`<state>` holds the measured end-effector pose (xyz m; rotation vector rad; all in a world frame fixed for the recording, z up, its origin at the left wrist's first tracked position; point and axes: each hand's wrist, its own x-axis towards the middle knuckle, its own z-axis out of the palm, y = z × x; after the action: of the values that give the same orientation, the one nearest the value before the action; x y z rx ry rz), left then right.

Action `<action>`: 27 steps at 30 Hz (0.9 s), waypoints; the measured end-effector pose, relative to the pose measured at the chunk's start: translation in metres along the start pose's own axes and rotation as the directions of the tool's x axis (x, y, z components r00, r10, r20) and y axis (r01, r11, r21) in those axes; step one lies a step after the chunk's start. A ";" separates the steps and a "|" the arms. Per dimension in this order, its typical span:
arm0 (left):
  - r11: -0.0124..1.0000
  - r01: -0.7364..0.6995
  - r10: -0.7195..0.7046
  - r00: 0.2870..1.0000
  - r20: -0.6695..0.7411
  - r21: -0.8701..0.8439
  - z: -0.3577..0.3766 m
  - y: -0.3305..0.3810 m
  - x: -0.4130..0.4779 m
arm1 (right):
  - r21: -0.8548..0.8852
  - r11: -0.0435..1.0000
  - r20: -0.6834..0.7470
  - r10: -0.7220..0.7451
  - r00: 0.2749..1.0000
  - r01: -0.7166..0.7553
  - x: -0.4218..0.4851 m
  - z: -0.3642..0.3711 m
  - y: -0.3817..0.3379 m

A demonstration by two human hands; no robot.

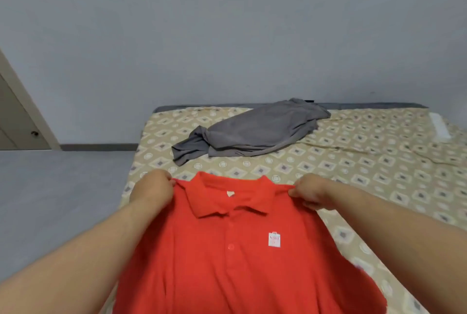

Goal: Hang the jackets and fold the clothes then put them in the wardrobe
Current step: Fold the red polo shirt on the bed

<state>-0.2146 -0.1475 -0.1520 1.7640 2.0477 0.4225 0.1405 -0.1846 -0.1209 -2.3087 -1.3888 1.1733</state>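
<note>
- Door (15, 121) far left, by the bare floor. No wardrobe in view, so the put-away leg is likely a carry out of frame.
- Left hand (151, 188): fingers curled in, pinching the shirt's shoulder seam just left of the collar. It's a small pinch of cloth, so a hard tug could pull it free and drop that side.
- Red polo shirt (227, 250): front up w/ buttons showing and collar pointing away from the person, stretched between both hands over the near corner of the bed (379, 162). The hem is out of frame, so can't tell if the body lies flat. If it's bunched below, any fold made now sets creases in. The left side sits close to the bed edge, so it may slide toward the floor.
- Grey garment (252, 132): crumpled further back on the bed, well apart from the shirt, not yet folded.
- Right hand (312, 193): thumb and curled fingers nip the other shoulder — uneven pull btwn hands would skew the collar and the fold line.
- The sheet is rucked at right, a poor spot for laying cloth flat.
</note>
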 end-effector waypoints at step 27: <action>0.869 -0.313 0.213 0.936 0.281 0.384 0.126 -0.017 -0.125 | 0.291 0.957 -0.783 0.241 0.573 -0.004 -0.028 0.015 0.104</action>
<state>-0.1530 -0.2778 -0.2572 2.2428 1.8302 -0.1721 0.1913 -0.2668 -0.1710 -2.2677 -0.6654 0.1523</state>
